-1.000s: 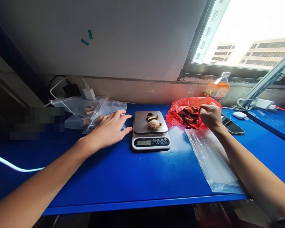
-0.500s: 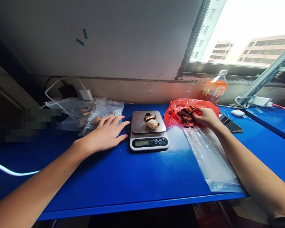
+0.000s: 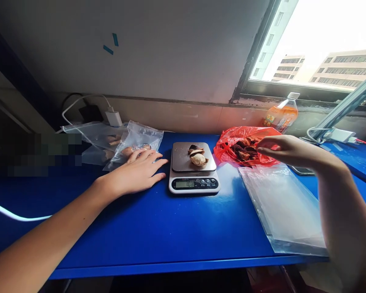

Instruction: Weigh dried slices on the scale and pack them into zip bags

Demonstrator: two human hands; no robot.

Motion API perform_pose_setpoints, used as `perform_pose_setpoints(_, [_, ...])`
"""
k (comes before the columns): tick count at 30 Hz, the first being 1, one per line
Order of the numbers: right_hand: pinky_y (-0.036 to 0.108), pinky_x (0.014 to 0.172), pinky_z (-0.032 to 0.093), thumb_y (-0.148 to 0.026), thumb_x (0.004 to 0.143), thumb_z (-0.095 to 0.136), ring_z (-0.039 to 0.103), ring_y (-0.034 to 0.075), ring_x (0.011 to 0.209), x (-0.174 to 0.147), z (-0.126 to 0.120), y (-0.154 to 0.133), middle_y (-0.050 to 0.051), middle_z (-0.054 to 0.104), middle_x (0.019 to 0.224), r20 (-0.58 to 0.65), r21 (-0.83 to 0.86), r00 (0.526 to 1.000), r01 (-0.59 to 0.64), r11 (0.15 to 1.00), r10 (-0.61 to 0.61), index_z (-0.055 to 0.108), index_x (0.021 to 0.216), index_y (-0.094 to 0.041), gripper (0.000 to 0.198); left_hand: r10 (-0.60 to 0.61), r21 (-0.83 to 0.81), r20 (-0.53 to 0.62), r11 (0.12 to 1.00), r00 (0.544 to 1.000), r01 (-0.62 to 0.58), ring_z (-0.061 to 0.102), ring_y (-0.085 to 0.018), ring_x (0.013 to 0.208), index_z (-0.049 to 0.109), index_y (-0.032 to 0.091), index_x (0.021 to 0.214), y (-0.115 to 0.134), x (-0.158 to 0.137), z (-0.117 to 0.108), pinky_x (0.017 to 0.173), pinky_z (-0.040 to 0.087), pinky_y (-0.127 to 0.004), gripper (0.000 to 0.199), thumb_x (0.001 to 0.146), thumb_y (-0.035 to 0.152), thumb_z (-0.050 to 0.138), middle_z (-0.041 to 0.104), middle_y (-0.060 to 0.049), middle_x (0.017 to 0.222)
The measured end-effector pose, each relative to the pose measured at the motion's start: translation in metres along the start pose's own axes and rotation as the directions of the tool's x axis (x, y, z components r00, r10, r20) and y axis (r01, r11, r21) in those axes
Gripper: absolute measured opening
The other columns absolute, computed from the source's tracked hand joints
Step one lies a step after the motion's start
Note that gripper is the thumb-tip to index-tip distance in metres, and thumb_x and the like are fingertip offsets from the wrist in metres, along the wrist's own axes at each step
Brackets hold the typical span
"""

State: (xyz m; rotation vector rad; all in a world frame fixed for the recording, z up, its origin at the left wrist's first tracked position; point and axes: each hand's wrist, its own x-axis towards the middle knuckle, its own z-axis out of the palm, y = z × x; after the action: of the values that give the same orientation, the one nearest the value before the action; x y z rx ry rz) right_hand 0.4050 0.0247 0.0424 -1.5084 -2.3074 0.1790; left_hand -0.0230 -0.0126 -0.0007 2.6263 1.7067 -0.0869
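My left hand (image 3: 140,171) lies with fingers spread, its fingertips at a clear zip bag (image 3: 143,136) with brown pieces inside, left of the kitchen scale (image 3: 195,185). On the scale's steel plate rest dried pieces (image 3: 199,160) that look like peel, pale inside and dark brown outside; the display seems to read 10.8. Over the right edge of an open red plastic bag (image 3: 227,136) hovers my right hand (image 3: 288,150), thumb and fingers bent with a small gap, nothing visible between them. Dark dried peel pieces (image 3: 243,150) lie in the red bag.
Flat clear bags (image 3: 283,207) lie at the right front of the blue table (image 3: 158,236). An orange drink bottle (image 3: 282,114) stands behind the red bag. Another zip bag (image 3: 93,134), a white charger (image 3: 113,118) and cables sit back left. A phone (image 3: 301,171) is partly hidden by my right arm.
My right hand has drawn back to the right from the peel in the red bag, with its wrist raised. My left hand stays in place; the pieces on the scale look unchanged.
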Motion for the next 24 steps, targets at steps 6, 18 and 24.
perform_pose_setpoints(6, [0.037, 0.063, 0.053, -0.028, 0.071, 0.065, 0.067, 0.022, 0.068, -0.023, -0.015, 0.048, 0.009, 0.076, 0.086, 0.259, -0.03, 0.965, -0.04, 0.999, 0.046, 0.077, 0.083, -0.029, 0.017, -0.024, -0.048, 0.013, 0.999, 1.0, 0.025, 0.021, -0.032, 0.149, 0.049, 0.03, 0.143, -0.002, -0.005, -0.007, 0.117, 0.015, -0.06, 0.054, 0.093, 0.047, 0.042, 0.042, -0.008, 0.154])
perform_pose_setpoints(18, [0.051, 0.1, 0.047, -0.034, 0.077, 0.06, 0.061, 0.035, 0.114, -0.062, 0.053, 0.062, 0.015, 0.068, 0.123, 0.085, -0.099, 0.996, -0.018, 0.995, 0.026, 0.066, 0.115, -0.025, 0.04, -0.107, -0.036, -0.034, 0.994, 0.994, 0.105, 0.015, -0.029, 0.151, 0.046, 0.031, 0.145, -0.011, -0.004, -0.01, 0.118, 0.014, -0.055, 0.056, 0.093, 0.049, 0.039, 0.037, -0.007, 0.157])
perform_pose_setpoints(24, [0.047, 0.092, 0.05, -0.024, 0.081, 0.051, 0.063, 0.031, 0.103, -0.057, 0.054, 0.062, 0.017, 0.069, 0.112, 0.057, -0.203, 0.995, 0.092, 0.975, -0.082, 0.064, 0.11, -0.017, 0.032, -0.095, 0.011, -0.051, 0.995, 0.994, 0.096, 0.019, -0.03, 0.149, 0.045, 0.029, 0.146, -0.01, -0.006, -0.014, 0.117, 0.016, -0.056, 0.055, 0.095, 0.048, 0.035, 0.038, -0.008, 0.157])
